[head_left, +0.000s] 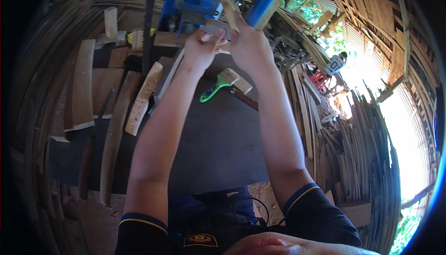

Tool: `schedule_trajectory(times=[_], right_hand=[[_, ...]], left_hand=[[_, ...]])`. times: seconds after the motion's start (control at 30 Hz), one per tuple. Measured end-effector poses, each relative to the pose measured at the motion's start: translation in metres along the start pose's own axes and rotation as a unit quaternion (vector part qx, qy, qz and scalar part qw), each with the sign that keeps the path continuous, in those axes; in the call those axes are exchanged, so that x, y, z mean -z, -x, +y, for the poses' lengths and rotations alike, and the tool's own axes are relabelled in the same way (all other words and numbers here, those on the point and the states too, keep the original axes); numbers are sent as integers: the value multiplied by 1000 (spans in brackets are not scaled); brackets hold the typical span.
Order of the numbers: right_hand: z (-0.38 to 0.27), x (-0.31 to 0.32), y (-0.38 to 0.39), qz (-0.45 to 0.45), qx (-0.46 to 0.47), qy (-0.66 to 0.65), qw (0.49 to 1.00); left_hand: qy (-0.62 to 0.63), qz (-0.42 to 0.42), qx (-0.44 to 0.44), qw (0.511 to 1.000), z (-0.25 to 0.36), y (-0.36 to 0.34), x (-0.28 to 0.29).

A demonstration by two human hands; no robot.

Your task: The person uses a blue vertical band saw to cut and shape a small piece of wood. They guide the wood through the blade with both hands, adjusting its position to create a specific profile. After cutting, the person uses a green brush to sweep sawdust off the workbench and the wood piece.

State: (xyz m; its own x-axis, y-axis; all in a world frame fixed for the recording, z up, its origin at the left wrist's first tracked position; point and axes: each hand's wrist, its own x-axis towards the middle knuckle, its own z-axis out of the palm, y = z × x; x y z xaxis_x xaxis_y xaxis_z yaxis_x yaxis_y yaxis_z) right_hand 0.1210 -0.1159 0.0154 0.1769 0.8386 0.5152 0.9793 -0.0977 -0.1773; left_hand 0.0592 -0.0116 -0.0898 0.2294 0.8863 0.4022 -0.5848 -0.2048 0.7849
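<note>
Both my arms reach to the far side of a dark tabletop (218,148). My left hand (199,51) is closed, thumb and fingers pinching the edge of a flat grey strip (214,25). Beside it, my right hand (251,46) is wrapped round a narrow, pale wooden piece (225,5) that points up and away. The strip's right end meets my right hand; whether it joins the wooden piece I cannot tell. Nearer me, between my forearms, lies a brush (213,90) with a green handle. A dark brown stick (244,100) lies by my right forearm.
Left of my arm lie a rough wooden block (144,99), a long curved board (116,139) and a wide plank (83,85). A dark upright band (149,22) stands at the back left. Behind my hands is a blue machine (195,2). Stacked timber strips (362,148) lean at the right.
</note>
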Motion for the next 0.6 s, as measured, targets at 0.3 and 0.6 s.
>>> schedule_trajectory(times=[0.3,0.6], right_hand=[[5,-3,24,41,38,-26,998],[-7,7,113,9,26,81,996]], left_hand=[[-28,-7,6,1000,7,5,-3],[-47,0,-9,999,16,7,-3]])
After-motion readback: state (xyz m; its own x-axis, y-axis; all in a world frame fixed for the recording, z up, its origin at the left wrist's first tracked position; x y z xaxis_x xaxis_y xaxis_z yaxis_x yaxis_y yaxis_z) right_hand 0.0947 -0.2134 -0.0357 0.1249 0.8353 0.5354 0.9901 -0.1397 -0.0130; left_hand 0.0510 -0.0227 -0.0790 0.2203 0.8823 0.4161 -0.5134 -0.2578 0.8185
